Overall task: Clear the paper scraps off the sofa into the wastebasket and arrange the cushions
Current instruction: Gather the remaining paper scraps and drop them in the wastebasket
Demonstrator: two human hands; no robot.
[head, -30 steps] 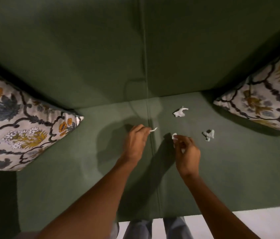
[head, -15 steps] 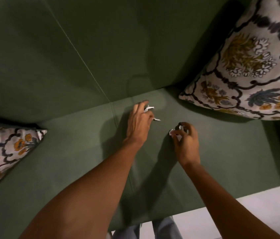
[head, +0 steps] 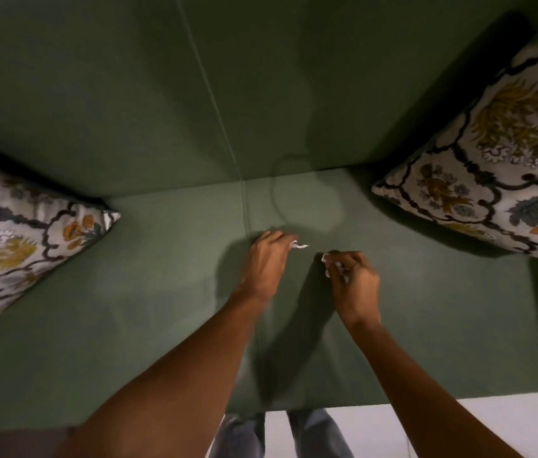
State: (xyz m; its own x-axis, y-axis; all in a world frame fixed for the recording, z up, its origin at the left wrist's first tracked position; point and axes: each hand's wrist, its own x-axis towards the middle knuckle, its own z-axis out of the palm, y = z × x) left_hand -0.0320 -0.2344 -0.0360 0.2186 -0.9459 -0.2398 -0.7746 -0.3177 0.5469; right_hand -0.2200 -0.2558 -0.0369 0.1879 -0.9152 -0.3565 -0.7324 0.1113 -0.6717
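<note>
Poking out from the fingertips of the left hand is a thin, twisted white paper scrap, pinched just above the sofa seat beside the seam that runs between the two seat cushions. A second lot of crumpled white paper is bunched inside the right hand, whose fingers are curled closed around it, so that only ragged white edges show between the fingers; how many pieces it holds cannot be told. Both hands hover close together, knuckles up, over the middle of the seat, with bare forearms reaching in from below

The seat and the backrest are covered in a plain, matte dark green fabric with a fine, even weave – smooth, with a narrow piped seam down the back meeting the seat seam. The hands throw soft shadows on it

Two square throw cushions flank the hands, well apart from them. The left cushion lies tilted with one corner pointing toward the centre; the right cushion leans against the backrest. Both are pale cloth printed with dark curling lines and ochre, orange and blue-grey flowers

At the lower edge, pale floor shows beside the person's blue-grey trouser legs
</note>
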